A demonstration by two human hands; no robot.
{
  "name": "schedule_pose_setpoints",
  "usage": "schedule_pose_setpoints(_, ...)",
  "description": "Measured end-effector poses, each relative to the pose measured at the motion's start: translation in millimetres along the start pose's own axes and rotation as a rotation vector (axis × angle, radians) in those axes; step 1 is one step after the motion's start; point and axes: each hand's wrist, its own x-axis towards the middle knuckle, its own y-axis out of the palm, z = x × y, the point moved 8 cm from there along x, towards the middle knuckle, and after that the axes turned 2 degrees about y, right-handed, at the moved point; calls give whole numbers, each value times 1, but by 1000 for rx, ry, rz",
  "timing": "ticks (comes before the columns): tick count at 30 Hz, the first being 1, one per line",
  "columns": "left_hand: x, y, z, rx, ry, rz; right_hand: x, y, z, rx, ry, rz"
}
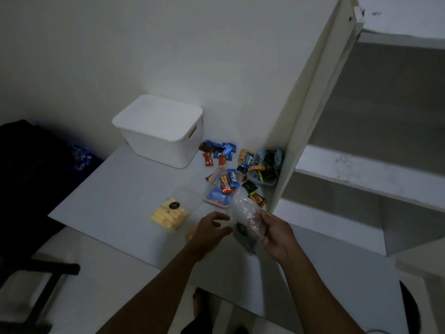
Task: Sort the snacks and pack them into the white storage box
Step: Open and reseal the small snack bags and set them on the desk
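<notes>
The white storage box (159, 131) stands at the back of the table with its lid on. Loose wrapped snacks (218, 151) in blue, red and black lie to its right. A clear tub (222, 186) holds blue and red bars, and a second clear tub (263, 173) by the shelf wall holds dark packets. A clear tray of yellow sticks (169, 214) sits near the table's front edge. My right hand (277, 233) grips a crinkled clear plastic bag (245, 218) just above the front edge. My left hand (212, 229) touches the bag's left side with curled fingers.
The white table (125, 189) ends in a front edge near my hands. A tall white shelf unit (310, 112) rises on the right. A dark chair (31, 165) stands to the left, with floor below.
</notes>
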Motion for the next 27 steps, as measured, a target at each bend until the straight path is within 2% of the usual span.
schedule_pose_setpoints(4, 12, 5, 22, 153, 31, 48, 5, -3, -18, 60, 107, -28)
schedule_pose_setpoints(8, 18, 13, 34, 67, -4, 120, 14, -12, -30, 127, 157, -85)
schedule_pose_setpoints(11, 22, 15, 50, 92, -60, 121, 23, -21, -38, 108, 146, -149)
schedule_pose_setpoints(19, 32, 29, 71, 293, -81, 199, 29, -45, -41, -592, -107, -384)
schedule_pose_setpoints(24, 35, 46, 63, 548, 110, 286, 35, -51, -63, -848, -234, -372)
schedule_pose_setpoints(27, 36, 47, 64, 575, 114, 306, 44, -53, -80, -1066, -260, -340)
